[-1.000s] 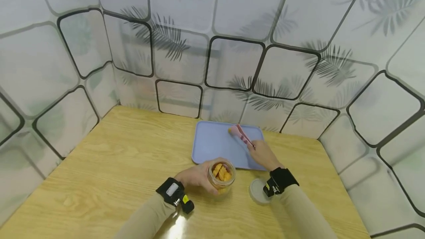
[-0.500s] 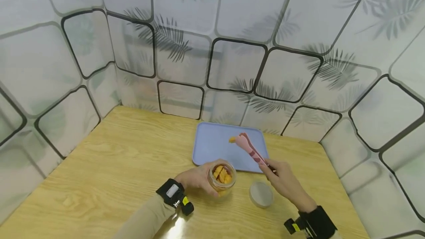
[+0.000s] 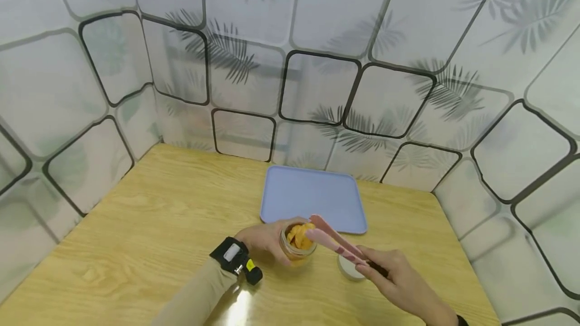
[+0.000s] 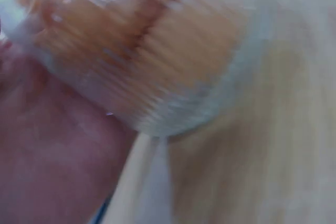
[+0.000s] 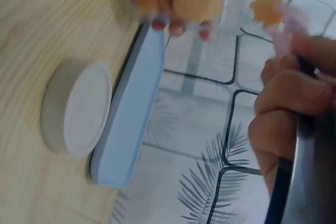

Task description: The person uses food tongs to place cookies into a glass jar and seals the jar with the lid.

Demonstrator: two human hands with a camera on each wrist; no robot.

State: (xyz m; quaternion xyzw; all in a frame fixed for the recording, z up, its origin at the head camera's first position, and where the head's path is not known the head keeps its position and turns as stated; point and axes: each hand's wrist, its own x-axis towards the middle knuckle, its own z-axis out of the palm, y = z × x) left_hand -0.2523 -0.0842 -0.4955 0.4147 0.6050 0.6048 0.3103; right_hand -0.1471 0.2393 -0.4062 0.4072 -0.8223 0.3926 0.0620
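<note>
A clear jar (image 3: pixel 293 258) of orange cookies stands on the table, with my left hand (image 3: pixel 263 241) wrapped round its side. In the blurred left wrist view, the ribbed glass and its cookies (image 4: pixel 173 40) show beside my palm. My right hand (image 3: pixel 401 278) grips pink tongs (image 3: pixel 337 246), tilted so that their tips reach the jar's mouth. A flower-shaped orange cookie (image 5: pixel 266 9) sits at the tong tips in the right wrist view. From above, it overlaps the cookies in the jar, and I cannot tell whether it touches them.
Behind the jar lies a pale blue tray (image 3: pixel 312 195). A round whitish lid (image 3: pixel 350 268) rests on the wooden table (image 3: pixel 181 205), partly under the tongs in the head view. Patterned curtains (image 3: pixel 244 89) enclose the back and sides.
My right hand has drawn back from over the tray, bringing the tongs and cookie toward me and then to the jar's mouth. My left hand keeps holding the jar in nearly the same place.
</note>
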